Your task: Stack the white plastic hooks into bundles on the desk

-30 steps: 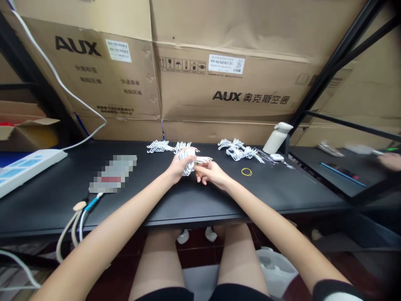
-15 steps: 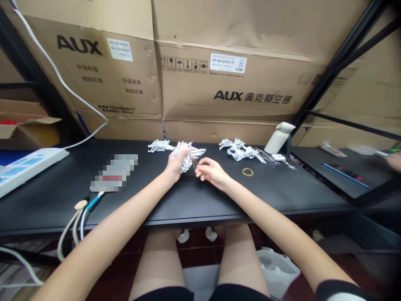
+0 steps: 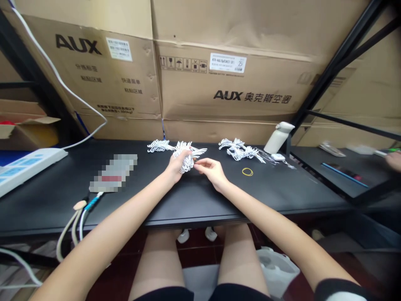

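Observation:
My left hand (image 3: 177, 166) is closed around a bundle of white wire hooks (image 3: 187, 162) above the black tabletop. My right hand (image 3: 213, 170) touches or nearly touches the bundle's right side, thumb and fingers pinched together. A bit of brownish rubber band (image 3: 194, 160) shows between these fingertips and the hooks; most of it is hidden. Just behind the left hand lies another bunch of white hooks (image 3: 159, 145). Further right rest more bunched white hooks (image 3: 239, 149), and in front of them a loose yellow rubber band (image 3: 247, 172).
A pale bottle (image 3: 278, 138) stands at the back right beside a small white case (image 3: 277, 157). To the left are a blurred-out phone-like object (image 3: 114, 171) with cables and a white power strip (image 3: 33, 167). Cardboard (image 3: 188, 96) walls the back. Another person's hand (image 3: 394, 161) shows far right.
My right hand has moved slightly up and left against the bundle, its fingers now more tightly pinched. The band strand that hung between hand and bundle is mostly hidden. My left hand keeps its hold.

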`<state>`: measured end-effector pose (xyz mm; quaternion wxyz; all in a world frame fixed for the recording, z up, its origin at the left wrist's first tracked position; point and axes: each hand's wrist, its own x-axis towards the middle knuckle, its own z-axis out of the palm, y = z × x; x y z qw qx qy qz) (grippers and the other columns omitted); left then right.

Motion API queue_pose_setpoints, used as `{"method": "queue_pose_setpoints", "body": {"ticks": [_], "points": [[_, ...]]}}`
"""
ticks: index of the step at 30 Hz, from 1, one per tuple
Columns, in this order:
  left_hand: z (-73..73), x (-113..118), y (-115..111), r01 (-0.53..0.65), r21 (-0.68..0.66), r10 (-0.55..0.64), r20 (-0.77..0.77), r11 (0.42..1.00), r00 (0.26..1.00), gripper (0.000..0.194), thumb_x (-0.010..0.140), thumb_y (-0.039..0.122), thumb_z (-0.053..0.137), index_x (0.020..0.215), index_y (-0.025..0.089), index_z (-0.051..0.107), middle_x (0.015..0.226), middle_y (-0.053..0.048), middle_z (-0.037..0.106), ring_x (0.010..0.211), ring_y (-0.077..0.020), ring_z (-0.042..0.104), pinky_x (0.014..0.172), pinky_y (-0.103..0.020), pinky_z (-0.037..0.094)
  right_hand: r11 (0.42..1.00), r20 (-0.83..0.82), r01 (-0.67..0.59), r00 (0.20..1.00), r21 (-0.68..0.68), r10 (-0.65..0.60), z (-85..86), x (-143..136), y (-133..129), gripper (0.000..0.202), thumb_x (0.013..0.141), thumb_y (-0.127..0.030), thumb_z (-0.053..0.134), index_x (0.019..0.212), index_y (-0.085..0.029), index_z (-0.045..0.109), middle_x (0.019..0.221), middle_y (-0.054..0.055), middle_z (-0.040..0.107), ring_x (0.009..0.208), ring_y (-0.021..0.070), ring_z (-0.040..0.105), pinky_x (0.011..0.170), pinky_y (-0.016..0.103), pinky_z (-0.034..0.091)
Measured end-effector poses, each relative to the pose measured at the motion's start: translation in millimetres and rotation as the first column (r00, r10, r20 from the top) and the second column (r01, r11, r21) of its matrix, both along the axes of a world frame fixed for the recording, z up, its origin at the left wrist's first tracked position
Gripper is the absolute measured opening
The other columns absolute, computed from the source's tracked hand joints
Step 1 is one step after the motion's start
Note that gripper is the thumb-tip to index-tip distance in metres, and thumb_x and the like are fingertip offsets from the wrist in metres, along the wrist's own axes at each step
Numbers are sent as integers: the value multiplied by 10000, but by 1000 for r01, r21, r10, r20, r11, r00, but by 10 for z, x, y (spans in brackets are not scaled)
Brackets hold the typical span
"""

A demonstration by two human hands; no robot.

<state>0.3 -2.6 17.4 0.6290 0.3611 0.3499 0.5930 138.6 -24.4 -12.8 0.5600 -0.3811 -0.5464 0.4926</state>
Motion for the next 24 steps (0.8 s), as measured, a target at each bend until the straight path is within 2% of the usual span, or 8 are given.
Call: {"method": "queue_pose_setpoints", "body": {"ticks": [4,7,9,11,15,18,21,24], "points": [[-23,5,22,-17,9,18,-22,1000,1000,336,609,152,692,938,115,636,690,-6,672,572,-128,634,558,-224,509,995,-36,-2,999,-99,-2,-7,16,14,286,611,-320,781,837,-154,725,831,57,703,689,137,604,680,290,497],[-25,14,14,-25,-3,25,-52,1000,998,307,615,146,681,917,115,635,644,0,657,540,-126,624,536,-223,504,993,181,40,982,115,-60,-26,33,19,234,657,-307,754,836,-159,732,803,62,680,665,148,586,658,305,498],[-8,18,-3,-5,-18,4,-50,1000,999,276,635,144,666,907,118,632,633,-1,654,517,-116,610,513,-212,493,924,343,35,923,381,-176,-25,40,15,151,709,-277,714,816,-171,731,811,63,650,673,154,571,668,315,500],[24,16,-24,36,-37,-38,-37,999,999,245,663,142,647,907,123,628,629,-5,655,500,-108,599,494,-202,485,814,422,13,850,580,-315,-11,46,4,91,767,-247,664,794,-183,724,858,73,621,751,174,573,723,337,507],[96,-7,-43,39,-70,-40,-2,997,999,203,704,135,607,907,123,620,584,2,635,471,-99,585,465,-179,473,659,428,24,743,752,-515,28,56,-32,99,817,-221,626,771,-193,709,947,100,581,939,222,542,840,395,485],[129,-27,-40,8,-94,-5,31,996,1000,187,719,133,579,902,121,615,561,12,620,462,-99,586,457,-176,474,601,434,-30,721,798,-540,43,58,-56,94,831,-213,609,783,-204,690,995,96,598,975,226,535,859,412,469],[139,-37,-39,6,-97,-3,35,995,999,186,726,132,567,905,121,612,559,12,616,460,-107,592,453,-188,481,604,462,-125,768,787,-443,47,53,-64,108,858,-207,572,805,-203,665,910,69,655,899,199,570,835,377,474],[127,-34,-38,12,-102,-11,14,995,1000,192,727,140,576,916,121,607,566,6,617,474,-119,602,447,-199,483,696,466,-133,827,705,-314,58,55,-72,131,882,-234,528,853,-184,645,858,55,676,780,165,596,739,307,488]]}}
